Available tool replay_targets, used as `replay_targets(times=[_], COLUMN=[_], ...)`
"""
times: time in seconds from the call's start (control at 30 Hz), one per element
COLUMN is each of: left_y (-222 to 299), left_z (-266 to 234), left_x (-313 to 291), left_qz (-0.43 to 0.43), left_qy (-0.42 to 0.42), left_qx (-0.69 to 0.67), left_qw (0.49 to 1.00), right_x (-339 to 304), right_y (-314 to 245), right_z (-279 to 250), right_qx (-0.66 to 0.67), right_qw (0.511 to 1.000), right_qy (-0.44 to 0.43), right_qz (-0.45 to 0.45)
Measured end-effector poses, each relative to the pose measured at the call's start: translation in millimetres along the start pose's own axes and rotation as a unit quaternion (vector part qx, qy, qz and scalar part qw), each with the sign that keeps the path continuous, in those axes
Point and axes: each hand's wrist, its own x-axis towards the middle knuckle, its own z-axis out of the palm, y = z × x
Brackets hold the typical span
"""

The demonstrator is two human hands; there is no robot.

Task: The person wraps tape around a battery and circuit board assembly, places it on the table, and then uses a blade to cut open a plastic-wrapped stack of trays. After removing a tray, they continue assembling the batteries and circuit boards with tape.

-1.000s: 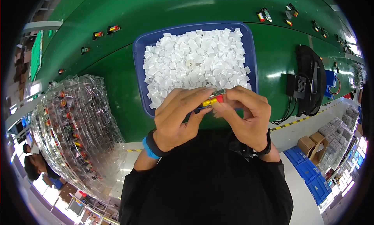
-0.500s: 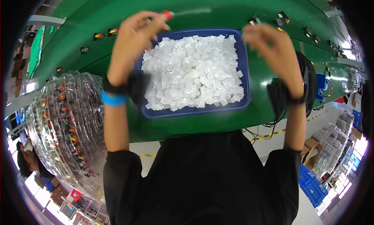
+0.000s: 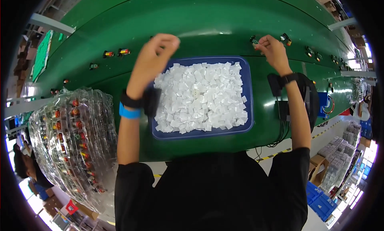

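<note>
A blue tray [image 3: 251, 101] heaped with small white square pieces [image 3: 200, 97] stands on the green table in front of me. Above its upper left corner is my left hand [image 3: 156, 57], fingers curled with thumb and fingertips together. Whatever they may hold is hidden. A small dark part [image 3: 151, 37] shows just behind that hand. Past the tray's upper right corner, my right hand [image 3: 274, 51] pinches a small part with a green circuit board [image 3: 254, 42], at or close to the table surface. Another small part, black with a yellowish end [image 3: 285, 39], lies to its right.
Red-and-yellow parts [image 3: 116, 53] lie on the green surface [image 3: 208, 15] at left; more lie at far right [image 3: 314, 53]. Clear plastic trays holding parts [image 3: 76, 139] are stacked at left. Cables and a black item [image 3: 306, 95] sit by my right forearm. Another person [image 3: 28, 163] is at far left.
The view has tilted, so the tray appears lower. My right fingers have closed on the green-board part. The red part by my left fingertips no longer shows.
</note>
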Motion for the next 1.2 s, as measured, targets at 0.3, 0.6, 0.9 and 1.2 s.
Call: replay_targets(times=[0.3,0.6,0.9,1.2], left_y=[52.6,39.5,39.3,38.2], left_z=[55.5,62.4,66.6,75.5], left_x=[-111.1,-140.9,-146.5,-149.4], left_qz=[-0.244,-0.219,-0.183,-0.159], left_qy=[-0.199,-0.134,-0.154,-0.116], left_qx=[-0.215,-0.279,-0.153,-0.190], left_qw=[0.924,0.925,0.959,0.962], right_x=[-152.3,-166.2,-176.1,-183.9], right_y=[-176.8,-179.6,-175.2,-176.0], right_z=[21.0,30.8,39.9,48.8], right_qx=[-0.074,0.026,0.278,0.210], right_qw=[0.918,0.944,0.945,0.969], right_qy=[-0.043,-0.068,-0.162,-0.124], right_qz=[-0.387,-0.321,0.055,0.043])
